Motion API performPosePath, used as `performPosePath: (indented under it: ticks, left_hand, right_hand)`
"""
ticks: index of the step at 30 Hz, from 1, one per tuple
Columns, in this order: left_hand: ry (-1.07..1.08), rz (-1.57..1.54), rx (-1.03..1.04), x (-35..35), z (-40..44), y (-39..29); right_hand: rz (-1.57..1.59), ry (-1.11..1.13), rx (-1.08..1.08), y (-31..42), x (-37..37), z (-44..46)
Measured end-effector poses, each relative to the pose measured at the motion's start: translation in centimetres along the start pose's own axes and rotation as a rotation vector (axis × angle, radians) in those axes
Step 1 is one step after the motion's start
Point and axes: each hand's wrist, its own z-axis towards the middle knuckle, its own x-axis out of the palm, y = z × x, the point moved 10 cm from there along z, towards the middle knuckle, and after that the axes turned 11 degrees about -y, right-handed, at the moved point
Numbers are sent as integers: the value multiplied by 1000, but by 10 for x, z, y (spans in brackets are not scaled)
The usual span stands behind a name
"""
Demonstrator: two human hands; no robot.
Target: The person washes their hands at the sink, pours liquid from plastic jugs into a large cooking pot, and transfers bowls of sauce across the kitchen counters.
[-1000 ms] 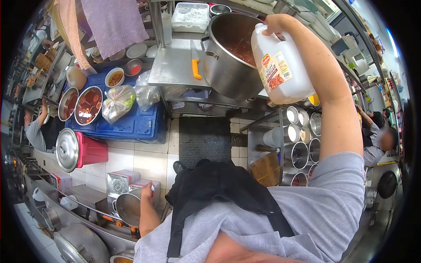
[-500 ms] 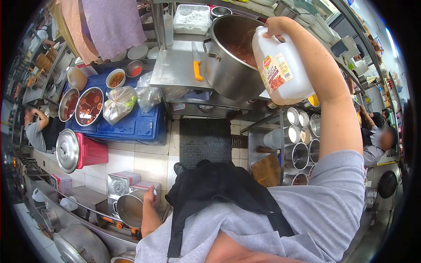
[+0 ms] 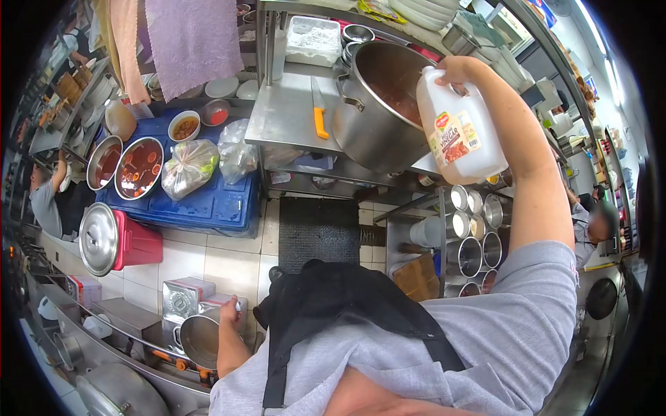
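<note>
My right hand grips the handle of a white plastic vinegar jug with a fruit-coloured label. The jug is tilted, its mouth at the rim of a tall steel stockpot holding reddish-brown liquid. Any stream from the mouth is hard to make out. Low on the left, my left hand is closed around a small white object whose kind I cannot tell. A steel pot is just beside that hand.
A knife with an orange handle lies on the steel table. Bowls of red liquid and bagged food sit on a blue chest. Stacked metal containers fill the right shelf. Co-workers stand at both sides.
My view has shifted slightly, so the stockpot and jug appear a little farther right and lower. The jug stays tilted at the pot's rim, and my left hand stays closed.
</note>
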Motion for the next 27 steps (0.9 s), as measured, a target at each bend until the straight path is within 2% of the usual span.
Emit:
performPosePath:
  ticks: [2,8,11,14,19,27]
  left_hand:
    - [-5,10,33,-5,14,-3]
    - [-3,15,-19,-22,23,-20]
    - [54,28,39,-24,36,-34]
    - [7,68,27,-35,39,-47]
    - [19,97,24,-51,52,-57]
    - [-11,58,14,-50,54,-67]
  right_hand:
    - [45,4,71,-4,-2,-6]
    - [76,18,53,-13,10,7]
    - [80,40,84,-15,12,7]
    - [75,42,91,-27,20,15]
    - [180,-8,226,-36,22,7]
    - [278,28,199,-37,32,19]
